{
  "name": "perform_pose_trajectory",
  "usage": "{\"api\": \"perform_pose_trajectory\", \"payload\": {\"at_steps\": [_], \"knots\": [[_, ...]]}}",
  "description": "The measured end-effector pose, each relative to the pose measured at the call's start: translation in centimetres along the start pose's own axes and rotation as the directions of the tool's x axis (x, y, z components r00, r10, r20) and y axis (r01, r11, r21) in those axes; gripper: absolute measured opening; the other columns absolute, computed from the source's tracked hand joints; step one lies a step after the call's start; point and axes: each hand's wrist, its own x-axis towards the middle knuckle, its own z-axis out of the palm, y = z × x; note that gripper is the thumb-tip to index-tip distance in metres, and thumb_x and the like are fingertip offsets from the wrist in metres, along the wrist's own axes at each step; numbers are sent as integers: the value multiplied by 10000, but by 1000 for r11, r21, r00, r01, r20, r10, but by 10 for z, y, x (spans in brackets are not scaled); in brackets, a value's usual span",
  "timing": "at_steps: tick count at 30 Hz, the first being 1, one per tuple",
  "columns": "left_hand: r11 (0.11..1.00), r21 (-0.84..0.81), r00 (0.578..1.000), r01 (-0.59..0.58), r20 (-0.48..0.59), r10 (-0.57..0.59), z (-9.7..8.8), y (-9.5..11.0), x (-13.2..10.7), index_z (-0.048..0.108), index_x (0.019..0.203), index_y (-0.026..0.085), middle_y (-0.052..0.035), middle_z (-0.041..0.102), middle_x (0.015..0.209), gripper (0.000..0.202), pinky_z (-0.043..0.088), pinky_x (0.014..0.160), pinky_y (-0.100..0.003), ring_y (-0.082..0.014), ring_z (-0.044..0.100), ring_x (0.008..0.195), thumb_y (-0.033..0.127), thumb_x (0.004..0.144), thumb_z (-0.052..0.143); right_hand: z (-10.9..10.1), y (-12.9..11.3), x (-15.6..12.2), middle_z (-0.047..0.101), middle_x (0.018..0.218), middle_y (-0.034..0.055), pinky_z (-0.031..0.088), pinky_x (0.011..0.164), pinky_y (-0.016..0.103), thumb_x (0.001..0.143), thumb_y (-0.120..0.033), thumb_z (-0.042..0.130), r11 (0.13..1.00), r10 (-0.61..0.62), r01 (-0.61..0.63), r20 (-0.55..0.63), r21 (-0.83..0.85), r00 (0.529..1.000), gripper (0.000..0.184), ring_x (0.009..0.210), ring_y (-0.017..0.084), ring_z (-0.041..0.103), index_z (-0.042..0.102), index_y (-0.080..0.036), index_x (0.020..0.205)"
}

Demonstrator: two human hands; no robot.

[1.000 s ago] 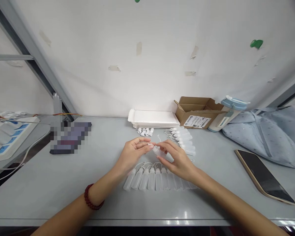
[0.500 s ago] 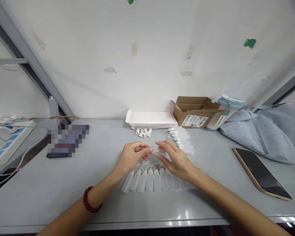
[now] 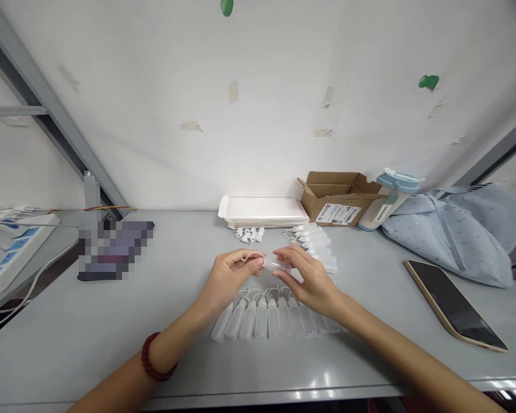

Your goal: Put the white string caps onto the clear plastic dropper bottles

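A small translucent squeeze bottle (image 3: 277, 265) lies sideways between my two hands above the table. My left hand (image 3: 236, 269) pinches its neck end, where a thin white cord or tube loops over the fingers. The fingers and thumb of my right hand (image 3: 306, 278) are closed around the bottle's other end. Just below, a row of similar bottles (image 3: 261, 321) lies side by side, cords pointing away from me; my right forearm covers part of it. Behind my right hand is another group of bottles (image 3: 316, 236). Small white caps (image 3: 249, 234) sit in a pile beyond my left hand.
At the back stand a stack of white flat boxes (image 3: 264, 211), an open cardboard box (image 3: 339, 198) and a blue-lidded cup (image 3: 387, 201). To the right are a light-blue cloth bag (image 3: 449, 235) and a phone (image 3: 453, 304). A power strip (image 3: 17, 249) lies far left.
Both hands keep nearly the same place around the bottle. More of the bottle shows between them now, and the cord at its neck is more visible. The camera view has shifted slightly.
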Motion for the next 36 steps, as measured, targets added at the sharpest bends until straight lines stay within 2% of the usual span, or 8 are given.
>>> {"api": "perform_pose_trajectory", "payload": {"at_steps": [5,8,14,17,21,29,33,36], "knots": [[987,-68,989,147,32,-146,-4,2,1,658,940,151,-42,685,860,285,496,786,-312,-163,629,785,288,694,707,1,0,-1,552,933,82,542,708,351,888,-211,489,1000,6,-6,6,11,1000,253,838,186,570,463,-219,1140],[991,-68,993,114,29,-112,-4,3,1,638,905,146,-54,688,905,285,481,839,-324,-183,624,882,235,651,734,0,0,-1,560,910,72,536,683,342,885,-225,497,999,42,-42,20,24,999,269,798,181,574,457,-221,1151],[996,-63,997,65,50,-62,-3,6,0,619,916,155,-52,675,941,283,478,836,-306,-181,615,912,241,666,722,-3,-1,1,570,908,57,539,643,316,885,-255,500,988,123,-126,36,85,992,294,719,154,584,452,-232,1174],[995,4,991,101,92,-101,-4,6,1,637,867,143,-52,672,838,227,486,767,-299,-169,625,801,343,760,635,-3,-1,1,571,910,58,534,644,311,884,-247,502,990,119,-120,19,74,993,290,711,150,577,456,-228,1170],[983,160,982,89,152,-114,-5,3,1,595,632,130,-12,572,590,364,452,577,-252,-119,546,560,436,820,535,-3,0,1,572,901,56,520,610,293,886,-233,500,994,94,-94,1,48,996,272,659,130,548,466,-211,1156],[994,104,978,17,207,-38,-4,5,0,606,864,137,-22,618,748,227,480,647,-257,-132,573,685,350,783,600,-5,-1,2,633,819,44,507,554,258,884,-234,500,983,169,-168,-8,75,986,247,590,116,561,492,-183,1126],[989,115,974,88,197,-109,-2,5,1,603,885,131,-25,615,750,237,475,629,-250,-131,573,688,351,802,575,-5,-2,2,648,831,49,518,574,254,883,-238,507,987,151,-148,-50,60,987,240,634,126,594,499,-187,1117],[981,140,950,137,262,-170,-2,4,0,606,769,121,-23,606,691,291,459,593,-248,-112,552,600,388,841,515,-4,-2,1,655,868,61,523,605,266,890,-230,496,992,120,-119,-52,34,991,227,682,137,613,500,-186,1113]]}}
